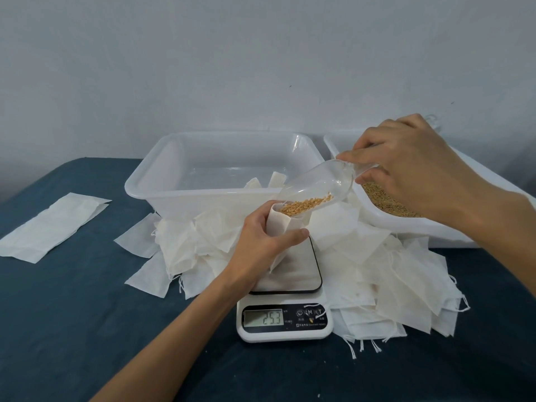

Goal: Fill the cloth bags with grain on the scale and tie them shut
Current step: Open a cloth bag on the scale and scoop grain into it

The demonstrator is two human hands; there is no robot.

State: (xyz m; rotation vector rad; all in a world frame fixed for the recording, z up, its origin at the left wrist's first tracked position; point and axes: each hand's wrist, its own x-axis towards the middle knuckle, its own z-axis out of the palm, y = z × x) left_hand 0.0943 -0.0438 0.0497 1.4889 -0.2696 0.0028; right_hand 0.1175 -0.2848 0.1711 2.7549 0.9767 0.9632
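A left hand [262, 236] grips a small white cloth bag [282, 227] upright on the steel platform of a white digital kitchen scale [285, 320], fingers curled around it, while the right hand [406, 166], fingers clamped on a clear plastic scoop [316, 187], tips golden grain [304, 205] into the bag's open mouth above the dark blue surface [87, 314].

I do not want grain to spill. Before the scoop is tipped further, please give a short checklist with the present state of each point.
1. Left hand grips the cloth bag upright on the scale: ok.
2. Bag mouth held open: ok.
3. Clear scoop, held by the right hand, has its lip over the bag mouth: ok.
4. Grain sits at the scoop's lower end: ok.
5. Display readable, about 25.3: ok.
6. Reading free of the hand's pressure: cannot tell.
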